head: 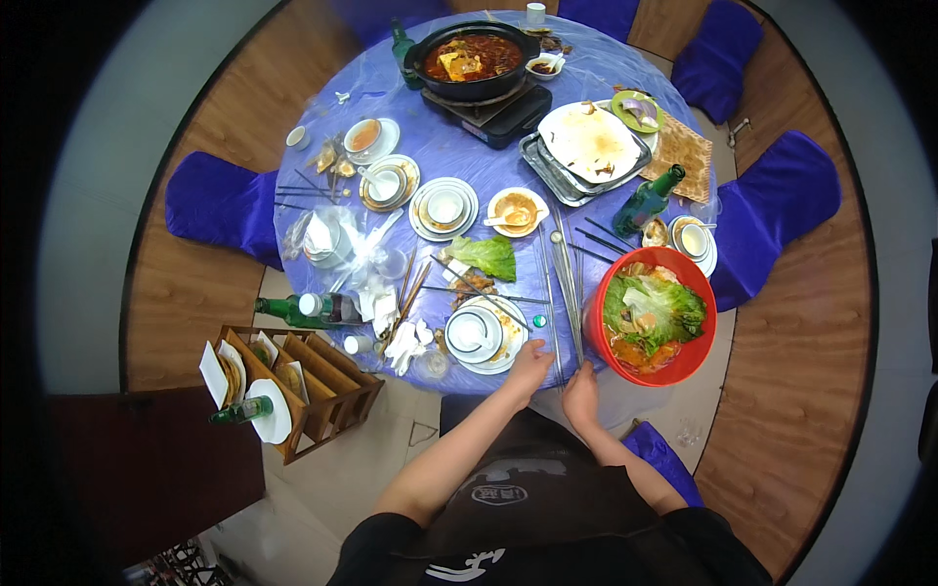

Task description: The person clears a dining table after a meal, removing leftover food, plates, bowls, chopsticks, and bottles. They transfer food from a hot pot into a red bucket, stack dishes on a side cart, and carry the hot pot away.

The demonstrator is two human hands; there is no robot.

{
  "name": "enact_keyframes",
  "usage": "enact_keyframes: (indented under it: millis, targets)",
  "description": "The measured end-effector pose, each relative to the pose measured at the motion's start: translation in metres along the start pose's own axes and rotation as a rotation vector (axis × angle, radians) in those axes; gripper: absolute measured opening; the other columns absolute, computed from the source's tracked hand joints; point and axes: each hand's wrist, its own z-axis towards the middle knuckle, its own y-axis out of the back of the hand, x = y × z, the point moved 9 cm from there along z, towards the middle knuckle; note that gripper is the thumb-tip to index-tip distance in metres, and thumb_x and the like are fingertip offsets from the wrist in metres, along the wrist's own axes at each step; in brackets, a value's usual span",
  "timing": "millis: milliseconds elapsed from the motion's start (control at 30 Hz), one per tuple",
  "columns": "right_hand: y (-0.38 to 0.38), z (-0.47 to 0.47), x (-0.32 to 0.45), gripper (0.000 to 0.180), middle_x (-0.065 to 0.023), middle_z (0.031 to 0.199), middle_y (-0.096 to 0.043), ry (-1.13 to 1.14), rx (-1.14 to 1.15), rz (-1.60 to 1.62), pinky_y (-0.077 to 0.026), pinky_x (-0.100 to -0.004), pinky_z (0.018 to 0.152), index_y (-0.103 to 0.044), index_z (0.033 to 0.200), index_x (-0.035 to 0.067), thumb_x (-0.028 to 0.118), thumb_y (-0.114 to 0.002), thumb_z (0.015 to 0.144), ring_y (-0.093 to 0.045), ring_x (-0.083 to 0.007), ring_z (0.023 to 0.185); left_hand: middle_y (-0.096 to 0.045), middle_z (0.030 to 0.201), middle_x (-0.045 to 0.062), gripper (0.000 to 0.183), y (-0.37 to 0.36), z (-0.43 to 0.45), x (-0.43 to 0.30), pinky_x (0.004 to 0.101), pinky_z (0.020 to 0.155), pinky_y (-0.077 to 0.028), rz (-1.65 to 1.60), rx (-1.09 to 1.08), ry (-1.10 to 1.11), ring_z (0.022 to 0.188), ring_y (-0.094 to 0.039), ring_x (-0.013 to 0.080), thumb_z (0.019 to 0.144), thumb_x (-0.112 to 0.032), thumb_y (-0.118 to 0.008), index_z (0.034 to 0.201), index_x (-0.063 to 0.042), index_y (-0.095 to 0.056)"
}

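My left hand (529,372) is over the near edge of the table, fingers partly spread, beside a stack of white plates and a bowl (476,333) with a white spoon. Thin metal skewers (568,293) lie lengthwise just right of its fingertips. My right hand (581,397) is closed around the near ends of the skewer bundle; its fingers partly hide them. Close by on the right stands a red plastic bucket (595,322) of food scraps, topped with lettuce leaves (652,304). A green bottle cap (540,321) lies between the plates and skewers.
A black pot (473,91) of red broth sits on a portable stove (506,121) at the far side. Green bottles (648,199), used dishes, chopsticks and crumpled tissues cover the plastic-sheeted table. A wooden rack (315,388) stands left; purple-covered chairs (777,212) surround the table.
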Motion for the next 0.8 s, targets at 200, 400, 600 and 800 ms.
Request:
enact_keyframes:
  millis: [200, 400, 600, 800]
  targets:
    - [0.000, 0.004, 0.020, 0.037, -0.0305, 0.106, -0.048, 0.141, -0.089, -0.135, -0.042, -0.0487, 0.086, -0.044, 0.118, -0.009, 0.000, -0.049, 0.082, -0.050, -0.0462, 0.099, -0.056, 0.101, 0.006, 0.039, 0.041, -0.030, -0.003, 0.0242, 0.080, -0.042, -0.009, 0.150, -0.020, 0.088, -0.052, 0.0116, 0.091, -0.020, -0.056, 0.124, -0.001, -0.049]
    - [0.015, 0.018, 0.075, 0.033, -0.0286, 0.102, -0.046, 0.236, -0.092, -0.331, -0.042, -0.0478, 0.086, -0.047, 0.111, -0.008, 0.000, -0.053, 0.079, -0.049, -0.0452, 0.096, -0.058, 0.099, 0.003, 0.027, 0.116, -0.067, -0.002, 0.0236, 0.081, -0.043, -0.095, 0.230, 0.001, 0.089, -0.053, 0.0101, 0.096, -0.020, -0.052, 0.118, -0.004, -0.055]
    - [-0.006, 0.090, 0.143, 0.019, -0.0245, 0.096, -0.055, 0.285, -0.133, -0.128, -0.047, -0.0470, 0.075, -0.055, 0.099, -0.003, 0.004, -0.057, 0.082, -0.057, -0.0406, 0.086, -0.058, 0.097, 0.002, 0.024, 0.209, -0.109, -0.006, 0.0232, 0.081, -0.044, -0.191, 0.045, 0.023, 0.089, -0.054, 0.0101, 0.096, -0.019, -0.052, 0.115, -0.006, -0.055]
    - [-0.035, 0.145, 0.201, 0.018, -0.0163, 0.084, -0.066, 0.219, 0.019, 0.230, -0.050, -0.0349, 0.068, -0.060, 0.099, -0.001, 0.011, -0.057, 0.086, -0.065, -0.0252, 0.074, -0.058, 0.095, 0.002, 0.022, 0.297, -0.130, 0.006, 0.0228, 0.078, -0.045, -0.230, -0.261, -0.005, 0.087, -0.055, 0.0091, 0.094, -0.015, -0.053, 0.114, -0.005, -0.054]
